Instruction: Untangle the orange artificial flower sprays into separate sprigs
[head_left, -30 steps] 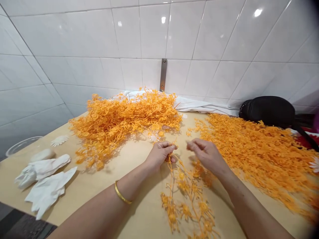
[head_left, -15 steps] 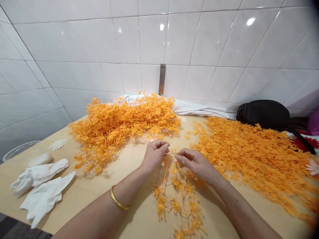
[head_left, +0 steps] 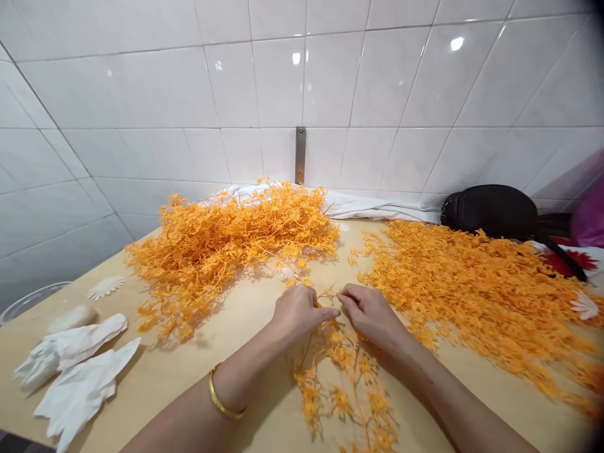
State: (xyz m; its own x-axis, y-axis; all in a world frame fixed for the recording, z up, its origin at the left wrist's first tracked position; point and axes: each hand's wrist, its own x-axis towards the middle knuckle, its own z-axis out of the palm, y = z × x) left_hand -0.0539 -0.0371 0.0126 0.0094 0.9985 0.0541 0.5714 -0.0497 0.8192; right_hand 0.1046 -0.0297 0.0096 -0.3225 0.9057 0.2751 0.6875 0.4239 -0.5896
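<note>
Between both hands is an orange artificial flower sprig (head_left: 361, 409), its branches of small spidery blooms hanging toward me over the table. My left hand (head_left: 299, 309), with a gold bangle on its wrist, is closed around the sprig's upper end, thumb stretched along it to the right. Close beside it, my right hand (head_left: 372, 314) pinches the same sprig's top between thumb and curled fingers. The exact grip points are partly hidden by the fingers. Beyond the hands rises a tangled pile of orange sprigs (head_left: 236, 233); a flatter orange heap (head_left: 462, 283) spreads to the right.
On the left lie crumpled white tissues (head_left: 85, 384), a white flower piece (head_left: 105, 287) and a clear round container (head_left: 28, 302). A black pouch (head_left: 491, 211), a red flower (head_left: 573, 261) and white cloth (head_left: 377, 207) are at the back, against the tiled wall (head_left: 377, 75).
My left hand has turned over and moved slightly nearer and right, its thumb now extended across the stem. My right hand stays close by. The view has shifted a little.
</note>
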